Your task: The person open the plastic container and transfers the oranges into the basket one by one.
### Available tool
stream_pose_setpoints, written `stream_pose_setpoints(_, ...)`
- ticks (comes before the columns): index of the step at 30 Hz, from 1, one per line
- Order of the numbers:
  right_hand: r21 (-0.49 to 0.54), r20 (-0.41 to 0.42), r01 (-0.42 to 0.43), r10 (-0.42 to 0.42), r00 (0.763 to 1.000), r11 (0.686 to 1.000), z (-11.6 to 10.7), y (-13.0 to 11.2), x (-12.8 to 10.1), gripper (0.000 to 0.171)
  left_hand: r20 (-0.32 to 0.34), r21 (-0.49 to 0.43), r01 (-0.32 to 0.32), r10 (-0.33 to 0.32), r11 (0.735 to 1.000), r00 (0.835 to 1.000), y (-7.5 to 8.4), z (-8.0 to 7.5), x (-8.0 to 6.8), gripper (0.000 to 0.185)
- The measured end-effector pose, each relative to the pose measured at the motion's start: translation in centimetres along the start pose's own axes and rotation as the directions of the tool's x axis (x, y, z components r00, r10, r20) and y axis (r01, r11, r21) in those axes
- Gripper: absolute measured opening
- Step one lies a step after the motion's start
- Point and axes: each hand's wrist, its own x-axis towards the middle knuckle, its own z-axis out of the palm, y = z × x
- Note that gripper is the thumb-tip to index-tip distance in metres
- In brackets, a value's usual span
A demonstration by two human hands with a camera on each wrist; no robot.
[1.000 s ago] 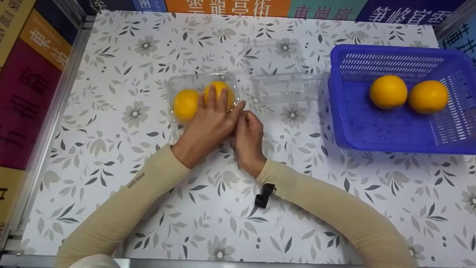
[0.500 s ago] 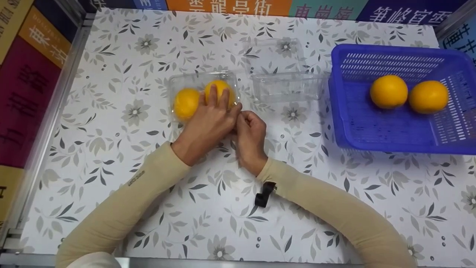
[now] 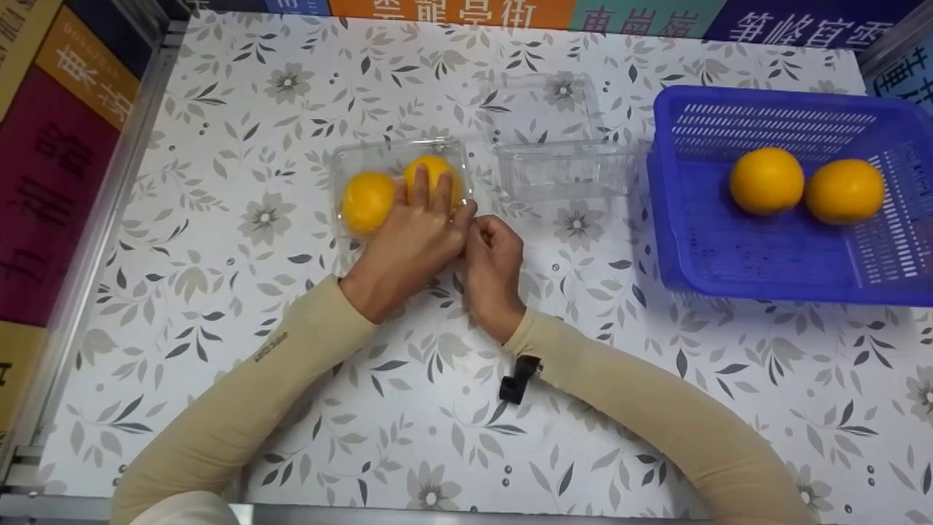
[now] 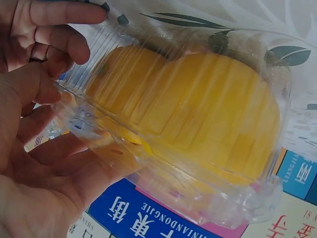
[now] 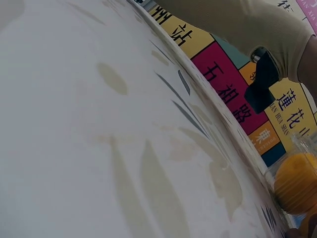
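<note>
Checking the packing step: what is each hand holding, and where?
The left hand presses flat on the lid of the clear box of oranges; the right hand pinches its near right corner.

My table point(image 3: 219, 437) wears a grey leaf-and-flower cloth, and colourful signboards point(image 3: 65, 146) with Chinese characters wall it in.
</note>
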Motion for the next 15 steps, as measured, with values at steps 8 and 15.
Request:
stream_pose_setpoints(8, 0.044, -0.001, 0.013, -0.013, 1.0, 0.999, -0.08, 0.03, 0.09, 0.033, 0.013, -0.033, 0.006, -0.005, 0.999, 1.0, -0.02, -0.53, 0.47, 0.024)
stream_pose_setpoints(15, 0.15, -0.006, -0.061, 0.063, 0.998, 0.987, 0.11, 0.1, -0.04, 0.031, -0.005, -0.014, 0.008, -0.008, 1.0, 1.0, -0.05, -0.45, 0.43, 0.028)
